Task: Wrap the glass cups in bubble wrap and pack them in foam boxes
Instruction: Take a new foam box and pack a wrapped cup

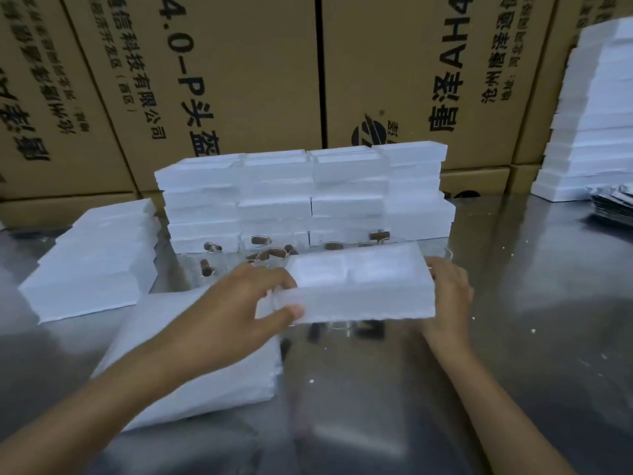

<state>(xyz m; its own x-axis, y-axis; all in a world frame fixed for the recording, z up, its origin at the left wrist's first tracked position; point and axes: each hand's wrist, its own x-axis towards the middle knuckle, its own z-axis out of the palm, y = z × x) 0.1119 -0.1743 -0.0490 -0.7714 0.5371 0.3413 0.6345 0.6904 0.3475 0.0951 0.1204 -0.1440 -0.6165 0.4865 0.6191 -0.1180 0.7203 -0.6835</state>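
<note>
At the far left of the steel table (pixel 513 337), a leaning pile of foam slabs (pixel 92 265) sits apart from everything else, its layers blurring together so I cannot count them. Nearer me, a white stack of bubble wrap (pixel 205 365) lies flat, partly covered by my left forearm; its texture is too washed out to read. My left hand (pixel 239 303) grips the left end of the foam box (pixel 359 286), thumb curled onto the near face and fingers over the top edge. The box is held just above the table, its long axis running left to right, the open side with two shallow recesses facing up and tilted slightly toward me. Behind it stands a wall of stacked foam boxes (pixel 301 197), and at its foot the glass cups (pixel 270 255) show only as faint rims and brown handles; more dark handles peek out beneath the box I hold, too hidden to make out. My right hand (pixel 448 296) holds the right end, fingers mostly concealed behind the foam. Far right, a tall foam stack (pixel 589 132) is cut off by the frame edge, with a pile of silvery bags (pixel 613 204) beside it. Cardboard cartons (pixel 239 63) fill the background.
</note>
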